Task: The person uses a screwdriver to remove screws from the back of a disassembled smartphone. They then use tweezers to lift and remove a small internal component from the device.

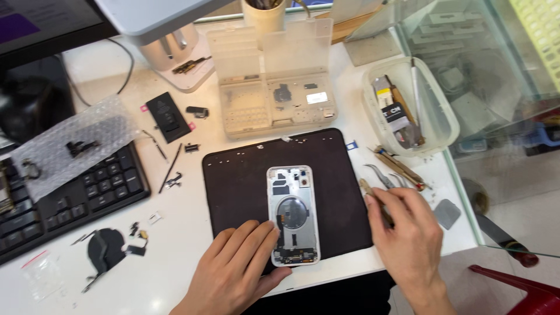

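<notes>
An opened phone housing [293, 214] with a round coil inside lies on a dark work mat [239, 181]. My left hand [236, 270] rests on the mat with its fingers against the housing's left edge. At the mat's right edge, my right hand [406, 236] closes on a thin wooden-handled tool [369, 193]. Metal tweezers [382, 175] lie just beyond its fingers.
A clear parts organiser [274, 87] stands behind the mat. A plastic tub [443, 119] with tools sits at the right beside a glass case. A keyboard [70, 198], bubble wrap [64, 146], a black battery [168, 117] and small loose parts lie to the left.
</notes>
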